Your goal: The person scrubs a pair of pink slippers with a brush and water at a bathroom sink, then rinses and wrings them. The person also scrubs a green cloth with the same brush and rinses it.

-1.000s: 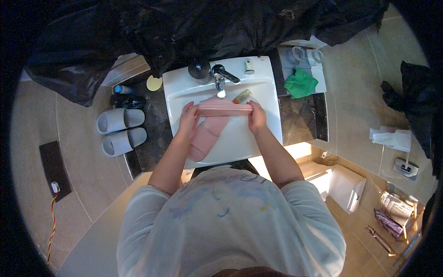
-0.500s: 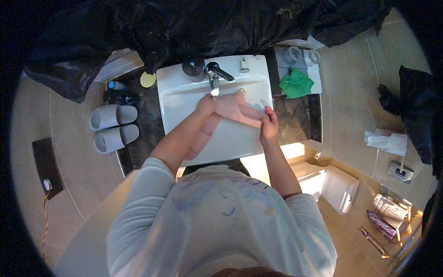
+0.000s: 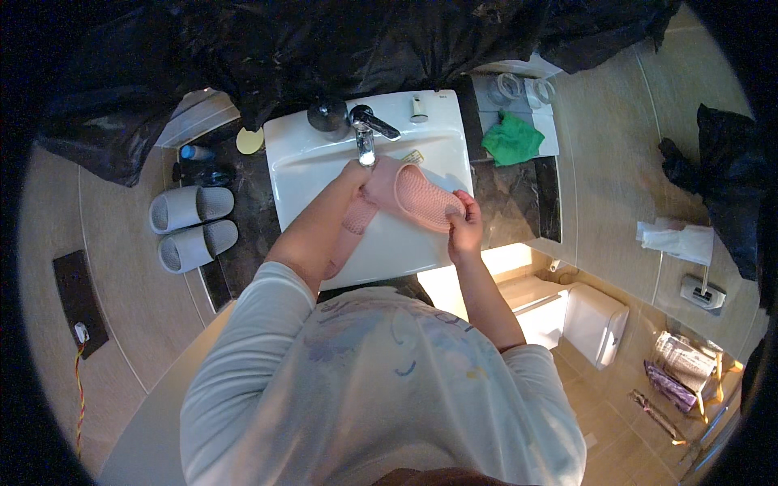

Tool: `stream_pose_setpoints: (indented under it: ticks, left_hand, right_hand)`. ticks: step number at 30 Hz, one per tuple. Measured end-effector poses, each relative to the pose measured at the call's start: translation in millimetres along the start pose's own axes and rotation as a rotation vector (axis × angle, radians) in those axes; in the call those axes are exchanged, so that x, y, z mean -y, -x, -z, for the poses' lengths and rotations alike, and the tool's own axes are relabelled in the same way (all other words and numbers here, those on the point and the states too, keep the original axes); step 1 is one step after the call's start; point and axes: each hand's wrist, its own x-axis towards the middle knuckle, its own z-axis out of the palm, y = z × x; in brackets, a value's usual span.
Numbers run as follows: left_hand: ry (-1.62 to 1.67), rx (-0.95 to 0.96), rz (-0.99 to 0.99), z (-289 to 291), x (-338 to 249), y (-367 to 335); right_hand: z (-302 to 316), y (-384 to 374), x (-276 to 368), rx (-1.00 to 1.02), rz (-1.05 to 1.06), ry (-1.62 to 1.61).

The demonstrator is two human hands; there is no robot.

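Over the white washbasin (image 3: 403, 259), a pink slipper (image 3: 421, 202) lies slantwise with its textured footbed facing up. My right hand (image 3: 464, 231) is closed on its heel end. At its toe end, beside the running-water spout of the chrome tap (image 3: 366, 138), my left hand (image 3: 354, 176) is closed on the slipper, its fingertips partly hidden. A second pink slipper (image 3: 347, 243) rests in the basin, under my left forearm and partly covered by it.
Two grey slippers (image 3: 190, 211) sit on the dark counter at left, near a blue-capped bottle (image 3: 197, 152) and a yellow round lid (image 3: 250, 141). A green cloth (image 3: 513, 139) lies at right. A dark round container (image 3: 327, 117) stands behind the basin; black plastic sheeting (image 3: 348, 49) hangs beyond.
The slipper between my hands has rolled from its side, so its footbed now faces up. My right hand has shifted slightly down and left. The whole view has moved a little.
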Motion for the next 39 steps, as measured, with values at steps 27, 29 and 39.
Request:
stream_pose_setpoints:
  ticks: [27,29,39]
  left_hand:
    - [0.427,-0.119,-0.052,75.6,14.9,48.9]
    - [0.329,-0.179,-0.031,82.4,12.8,57.1]
    - [0.574,-0.453,-0.306,102.6,-13.0,146.5]
  right_hand:
    - [-46.3,-57.4,-32.2,0.156,-0.101,-0.039]
    - [-51.0,-61.7,-31.5,0.146,-0.226,-0.033]
    - [-109.8,-85.6,-70.9,0.299,-0.341,-0.108]
